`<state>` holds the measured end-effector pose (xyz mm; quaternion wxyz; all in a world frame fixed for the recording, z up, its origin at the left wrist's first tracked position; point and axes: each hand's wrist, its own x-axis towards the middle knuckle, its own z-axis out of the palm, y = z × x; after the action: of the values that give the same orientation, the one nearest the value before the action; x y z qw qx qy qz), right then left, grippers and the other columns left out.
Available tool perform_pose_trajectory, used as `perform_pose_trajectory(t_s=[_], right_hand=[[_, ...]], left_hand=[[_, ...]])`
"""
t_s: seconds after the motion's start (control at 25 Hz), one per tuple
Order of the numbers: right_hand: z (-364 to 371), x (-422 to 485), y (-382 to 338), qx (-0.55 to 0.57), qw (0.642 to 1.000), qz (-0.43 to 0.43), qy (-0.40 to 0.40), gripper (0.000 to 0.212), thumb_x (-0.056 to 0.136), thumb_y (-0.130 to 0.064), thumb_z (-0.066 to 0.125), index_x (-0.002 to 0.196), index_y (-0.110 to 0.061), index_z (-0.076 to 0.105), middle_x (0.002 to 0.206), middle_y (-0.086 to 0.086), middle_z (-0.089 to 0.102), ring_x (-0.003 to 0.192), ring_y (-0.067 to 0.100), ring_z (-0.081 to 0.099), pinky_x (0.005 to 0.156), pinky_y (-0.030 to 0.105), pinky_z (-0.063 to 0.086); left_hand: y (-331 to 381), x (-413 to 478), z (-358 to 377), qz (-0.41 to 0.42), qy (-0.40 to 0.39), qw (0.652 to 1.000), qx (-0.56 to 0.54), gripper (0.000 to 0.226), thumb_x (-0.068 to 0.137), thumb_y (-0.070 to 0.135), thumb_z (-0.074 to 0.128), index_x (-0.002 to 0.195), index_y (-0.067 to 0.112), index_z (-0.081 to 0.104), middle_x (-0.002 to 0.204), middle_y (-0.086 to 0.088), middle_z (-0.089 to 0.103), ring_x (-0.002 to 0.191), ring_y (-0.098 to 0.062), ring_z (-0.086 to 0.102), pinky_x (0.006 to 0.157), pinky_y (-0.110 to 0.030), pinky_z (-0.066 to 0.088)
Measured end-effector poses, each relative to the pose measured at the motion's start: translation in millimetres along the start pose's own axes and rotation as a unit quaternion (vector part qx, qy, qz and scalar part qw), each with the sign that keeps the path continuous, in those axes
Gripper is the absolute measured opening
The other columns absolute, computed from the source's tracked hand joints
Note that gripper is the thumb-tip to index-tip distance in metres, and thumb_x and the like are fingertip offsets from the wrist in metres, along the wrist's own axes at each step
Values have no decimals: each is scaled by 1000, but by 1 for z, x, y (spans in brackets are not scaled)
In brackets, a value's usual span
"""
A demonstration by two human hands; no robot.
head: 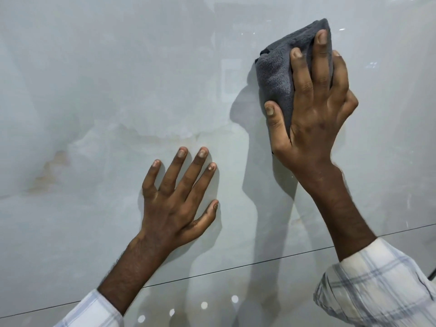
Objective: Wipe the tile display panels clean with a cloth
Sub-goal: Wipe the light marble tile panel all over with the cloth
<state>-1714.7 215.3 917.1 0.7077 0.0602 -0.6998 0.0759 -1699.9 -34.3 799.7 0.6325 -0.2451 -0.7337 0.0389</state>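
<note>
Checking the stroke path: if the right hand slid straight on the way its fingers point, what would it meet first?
Nothing, it seems: the right hand, holding the cloth, points up along bare tile to the picture's top edge.

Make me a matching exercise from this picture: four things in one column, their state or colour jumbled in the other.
1 left hand
2 right hand
3 cloth
4 seam

A grey, bunched
B thin dark slanting line
C flat on the panel, fingers spread
D holds the cloth against the panel

Pairs: 1-C, 2-D, 3-A, 4-B
</note>
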Motion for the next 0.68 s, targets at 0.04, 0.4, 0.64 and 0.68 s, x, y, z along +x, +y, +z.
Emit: perform_pose_trajectory(t_s=[0.04,0.4,0.64,0.68], right_hand=[[1,-1,-1,-3,1000,-4,6,62,105,-51,45,155,-14,42,160,22,41,147,42,39,103,56,36],[-14,-107,20,37,961,-266,-68,58,98,-47,50,151,-25,51,161,5,45,148,37,42,102,55,33],[-10,-63,12,-8,996,94,-5,62,106,-49,43,158,-17,35,165,17,36,151,36,32,104,56,31],[-10,-89,-1,-5,999,41,-35,62,105,-50,42,158,-18,34,166,15,34,151,39,31,103,56,30]], left_hand=[[0,0,0,0,1,1000,-2,68,91,44,65,151,13,53,160,-12,45,154,-35,33,122,-59,19],[-2,1,-7,11,-21,999,-39,66,94,40,63,152,10,52,162,-15,43,153,-40,34,121,-62,17],[-4,-28,-17,14,-72,995,-62,66,97,39,60,154,8,48,168,-17,31,157,-39,23,126,-59,8],[-6,-37,-18,13,-79,995,-57,67,98,40,59,156,8,46,170,-16,27,158,-39,20,126,-58,6]])
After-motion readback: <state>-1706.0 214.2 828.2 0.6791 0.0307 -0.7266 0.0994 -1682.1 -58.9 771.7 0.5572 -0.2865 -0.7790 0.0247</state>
